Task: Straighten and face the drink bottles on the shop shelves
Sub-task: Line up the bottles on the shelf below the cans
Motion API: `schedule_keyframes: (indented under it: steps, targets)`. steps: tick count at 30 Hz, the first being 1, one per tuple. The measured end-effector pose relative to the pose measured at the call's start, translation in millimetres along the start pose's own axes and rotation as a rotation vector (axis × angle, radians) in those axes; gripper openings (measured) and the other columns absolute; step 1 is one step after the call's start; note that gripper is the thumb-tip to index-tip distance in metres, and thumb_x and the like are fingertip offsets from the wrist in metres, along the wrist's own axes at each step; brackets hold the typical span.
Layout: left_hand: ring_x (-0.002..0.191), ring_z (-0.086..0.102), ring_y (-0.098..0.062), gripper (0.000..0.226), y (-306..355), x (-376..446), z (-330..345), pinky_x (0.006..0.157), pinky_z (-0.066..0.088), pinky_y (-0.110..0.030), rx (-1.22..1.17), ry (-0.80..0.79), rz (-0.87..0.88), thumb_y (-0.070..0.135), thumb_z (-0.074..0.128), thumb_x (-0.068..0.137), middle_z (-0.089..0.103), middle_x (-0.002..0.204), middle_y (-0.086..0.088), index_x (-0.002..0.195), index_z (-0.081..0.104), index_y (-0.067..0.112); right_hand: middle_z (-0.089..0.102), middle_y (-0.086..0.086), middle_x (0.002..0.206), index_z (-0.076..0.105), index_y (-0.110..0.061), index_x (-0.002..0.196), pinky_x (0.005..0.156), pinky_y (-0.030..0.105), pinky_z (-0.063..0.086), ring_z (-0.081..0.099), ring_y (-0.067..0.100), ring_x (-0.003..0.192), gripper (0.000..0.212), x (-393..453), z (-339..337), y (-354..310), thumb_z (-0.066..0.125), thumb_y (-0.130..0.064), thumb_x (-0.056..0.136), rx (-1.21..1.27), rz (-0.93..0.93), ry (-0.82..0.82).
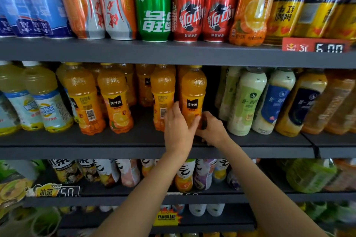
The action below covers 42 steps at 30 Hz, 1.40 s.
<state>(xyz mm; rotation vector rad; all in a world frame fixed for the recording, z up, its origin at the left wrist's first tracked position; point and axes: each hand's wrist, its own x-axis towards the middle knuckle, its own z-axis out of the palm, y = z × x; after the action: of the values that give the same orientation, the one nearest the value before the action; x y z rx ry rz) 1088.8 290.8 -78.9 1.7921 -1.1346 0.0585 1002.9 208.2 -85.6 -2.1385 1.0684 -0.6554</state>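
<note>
**Both hands on an orange juice bottle, middle shelf**

The person's left hand and right hand met around the lower half of an orange juice bottle that stood upright near the front edge of the middle shelf. The left hand's fingers curled round the bottle's left side, grasping it, and reached up beside the barcode of the neighbouring orange juice bottle just to its left. The right hand's fingers wrapped the bottle's lower right side from the near side, also grasping it. The held bottle's black label faced forward. Further left on the same shelf stood two more orange juice bottles, one with its barcode outward, one with its label front outward. To the right leaned pale milk tea bottles. Cans filled the top shelf above.
</note>
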Motion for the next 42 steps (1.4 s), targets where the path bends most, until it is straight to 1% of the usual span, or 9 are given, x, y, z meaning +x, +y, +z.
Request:
schedule_keyframes:
  steps: [6,9,12,17,24,33,36,38,42]
  targets:
    - [0.112,0.054,-0.022,0.053,-7,12,-9,0.088,0.043,-0.030,0.069,0.001,-0.010,0.041,0.067,0.081,0.058,0.120,-0.004,0.122,0.049,0.012,0.062,-0.001,0.080,0.048,-0.015,0.133,0.034,0.016,0.036,0.049,0.003,0.038,0.043,9,-20,4,0.056,-0.009,0.091,0.068,-0.011,-0.172]
    - [0.112,0.055,-0.025,0.056,-12,13,-16,0.089,0.047,-0.039,0.115,0.023,-0.046,0.045,0.068,0.079,0.058,0.119,-0.005,0.120,0.049,0.012,0.059,0.011,0.125,0.038,-0.012,0.142,0.040,0.013,0.035,0.053,0.014,0.061,0.053,37,-23,-1,0.055,-0.013,0.092,0.135,0.026,0.090]
    - [0.112,0.055,-0.025,0.057,-12,16,-20,0.090,0.047,-0.040,0.128,-0.002,-0.067,0.044,0.069,0.078,0.058,0.120,-0.006,0.120,0.048,0.011,0.056,0.014,0.124,0.030,-0.013,0.143,0.055,0.018,0.035,0.052,0.021,0.089,0.071,59,-7,-11,0.067,-0.027,0.084,0.141,0.040,0.056]
    - [0.112,0.056,-0.025,0.056,-14,18,-23,0.091,0.047,-0.041,0.140,-0.035,-0.046,0.043,0.069,0.079,0.058,0.120,-0.007,0.119,0.048,0.012,0.060,0.011,0.109,0.044,-0.012,0.119,0.067,0.037,0.053,0.061,0.029,0.092,0.033,75,6,-20,0.057,-0.017,0.089,0.099,0.077,0.053]
    - [0.113,0.054,-0.027,0.056,-18,20,-25,0.089,0.047,-0.041,0.141,0.003,-0.048,0.040,0.069,0.079,0.057,0.120,-0.008,0.120,0.047,0.010,0.059,0.001,0.081,0.045,-0.015,0.117,0.039,0.018,0.039,0.056,0.011,0.057,0.040,65,-1,-21,0.067,-0.014,0.083,0.167,0.021,-0.101]
    - [0.115,0.051,-0.030,0.059,-28,25,-32,0.093,0.045,-0.046,0.123,0.031,-0.084,0.033,0.071,0.079,0.054,0.122,-0.013,0.123,0.044,0.005,0.059,0.002,0.091,0.039,-0.013,0.133,0.045,0.018,0.046,0.058,0.012,0.064,0.055,59,-11,-23,0.064,-0.005,0.085,0.296,0.032,-0.276]
    - [0.121,0.046,-0.030,0.062,-30,25,-30,0.097,0.043,-0.049,0.074,0.020,-0.075,0.032,0.071,0.079,0.051,0.126,-0.014,0.126,0.042,0.004,0.059,0.001,0.108,0.041,-0.013,0.136,0.044,0.017,0.040,0.052,0.009,0.063,0.047,65,-18,-19,0.050,-0.003,0.091,0.419,0.076,-0.106]
    - [0.123,0.043,-0.029,0.061,-32,26,-30,0.100,0.041,-0.048,0.061,0.012,-0.068,0.030,0.071,0.080,0.049,0.127,-0.013,0.126,0.041,0.005,0.057,0.005,0.127,0.042,-0.013,0.138,0.061,0.020,0.047,0.052,0.010,0.074,0.045,80,-18,-19,0.048,-0.006,0.094,0.459,0.099,0.134]
    - [0.125,0.040,-0.026,0.060,-33,27,-31,0.103,0.038,-0.045,0.066,-0.007,-0.044,0.030,0.071,0.080,0.048,0.128,-0.011,0.126,0.039,0.007,0.053,0.009,0.134,0.043,-0.014,0.138,0.099,0.040,0.045,0.053,0.026,0.118,0.048,102,-4,-18,0.056,-0.021,0.093,0.270,0.096,0.173]
